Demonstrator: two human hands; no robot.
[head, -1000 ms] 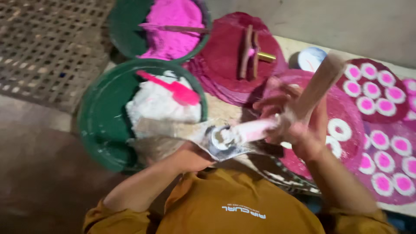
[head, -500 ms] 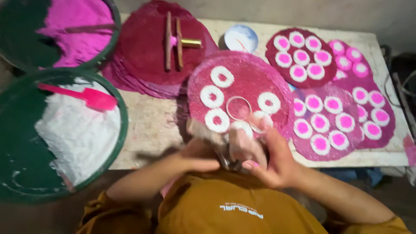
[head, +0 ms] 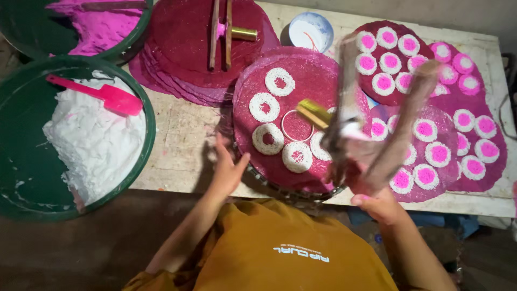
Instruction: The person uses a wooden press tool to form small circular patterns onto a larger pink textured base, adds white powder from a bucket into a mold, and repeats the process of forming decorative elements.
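My right hand [head: 377,202] grips a two-handled wooden press tool [head: 371,129] with a brass tip, blurred by motion, above a round maroon tray [head: 318,81]. The tray carries several white rings [head: 267,106] of paste and one thin ring outline. My left hand [head: 229,167] is open, fingers spread, at the tray's left rim near the table's front edge. I cannot tell whether it touches the rim.
A green basin with white paste [head: 94,145] and a pink scoop [head: 102,96] sits at left; a second basin holds pink paste [head: 91,27]. A stack of maroon trays [head: 183,48] bears another wooden press. Trays of pink-centred rings [head: 431,134] fill the right. A small white bowl [head: 309,29] stands behind.
Both hands were together at the tray's near edge. Now my right hand has lifted the press up over the tray, and my left hand has come off it and opened.
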